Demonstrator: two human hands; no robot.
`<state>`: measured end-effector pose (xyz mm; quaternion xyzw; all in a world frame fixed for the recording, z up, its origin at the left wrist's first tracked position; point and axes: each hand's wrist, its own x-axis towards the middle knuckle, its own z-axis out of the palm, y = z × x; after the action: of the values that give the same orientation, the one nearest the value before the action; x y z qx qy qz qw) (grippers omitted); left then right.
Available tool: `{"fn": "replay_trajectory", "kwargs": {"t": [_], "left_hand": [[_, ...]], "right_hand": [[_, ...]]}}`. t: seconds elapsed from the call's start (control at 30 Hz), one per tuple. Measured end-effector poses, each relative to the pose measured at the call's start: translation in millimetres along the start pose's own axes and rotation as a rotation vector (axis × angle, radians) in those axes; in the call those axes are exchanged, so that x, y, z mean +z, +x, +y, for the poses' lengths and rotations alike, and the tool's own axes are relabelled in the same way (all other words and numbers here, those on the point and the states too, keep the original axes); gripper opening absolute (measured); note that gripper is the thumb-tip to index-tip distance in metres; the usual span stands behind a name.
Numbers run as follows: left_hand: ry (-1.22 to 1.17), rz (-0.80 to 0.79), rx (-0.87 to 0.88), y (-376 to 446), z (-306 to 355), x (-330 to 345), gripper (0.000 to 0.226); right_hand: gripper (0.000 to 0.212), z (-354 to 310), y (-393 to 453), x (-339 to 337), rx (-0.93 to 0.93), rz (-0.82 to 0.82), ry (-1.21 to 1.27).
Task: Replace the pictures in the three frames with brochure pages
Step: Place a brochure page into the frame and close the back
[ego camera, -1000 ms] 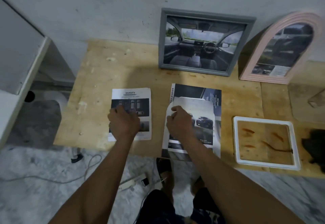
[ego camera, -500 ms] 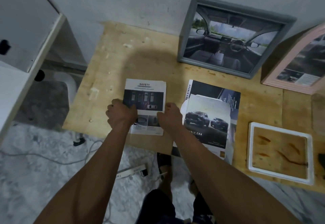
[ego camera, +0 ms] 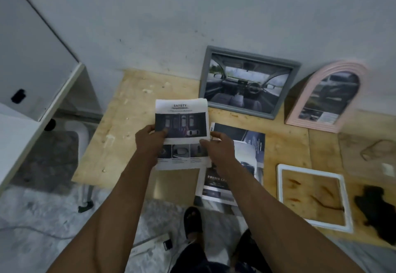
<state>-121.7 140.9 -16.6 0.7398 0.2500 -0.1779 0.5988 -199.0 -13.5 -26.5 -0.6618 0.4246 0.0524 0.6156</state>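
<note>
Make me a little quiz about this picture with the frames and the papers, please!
1. True or false: the white square frame lying flat on the wooden table has a picture in it.
2. Which hands hold the white "SAFETY" brochure page? A) left only B) right only C) both
3. Fill in: the grey rectangular frame and the pink arched frame lean against the ____.

Key:
1. False; bare wood shows through it.
2. C; the left hand and the right hand each hold a side edge.
3. Wall.
</note>
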Motion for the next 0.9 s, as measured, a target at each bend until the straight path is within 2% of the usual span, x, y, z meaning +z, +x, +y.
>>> {"fn": "replay_trajectory", "kwargs": {"t": [0.07,0.13,0.2,0.37,0.47,0.57,0.67,0.77,0.9], "left_hand": [[-0.144,-0.028,-0.019,-13.0,13.6,16.9,0.026],[-0.245,-0.071,-0.007,-28.7,24.1,37.5,0.012],[-0.318,-0.11,0.002,-49.9,32.5,61.1,0.013],[-0.361,-0.228,0.001,-107.2,31.6,123.4,0.02],[-0.353,-0.26,-0.016,-138.5,17.2,156.5,0.021],[-0.375,-0.236,-0.032,-171.7,1.2,182.3,0.029],[-0.361,-0.218,-0.036,-199.3,-14.4,203.9,0.023],[-0.221,-0.201,0.015,-222.0,-31.0,223.5,0.027],[0.01,-0.237,0.062,-256.0,-61.0,247.0,0.04]], "right_hand": [[0.073,-2.0,-0.2,-30.6,-0.029,0.038,0.081],[0.054,-6.0,-7.7,-62.2,-0.016,0.043,0.243],[0.037,-4.0,-10.2,-91.5,0.019,0.021,0.406],[0.029,0.1,-21.8,-143.2,-0.063,0.02,0.551],[0.02,10.2,-23.5,-190.3,-0.132,0.077,0.498],[0.02,28.3,-26.3,-254.9,-0.197,0.044,0.373],[0.023,53.5,-25.7,-319.9,-0.223,0.027,0.264],[0.034,78.5,-22.2,-371.5,-0.218,0.048,0.182],[0.031,107.1,-18.1,-413.1,-0.129,0.155,0.089]]}}
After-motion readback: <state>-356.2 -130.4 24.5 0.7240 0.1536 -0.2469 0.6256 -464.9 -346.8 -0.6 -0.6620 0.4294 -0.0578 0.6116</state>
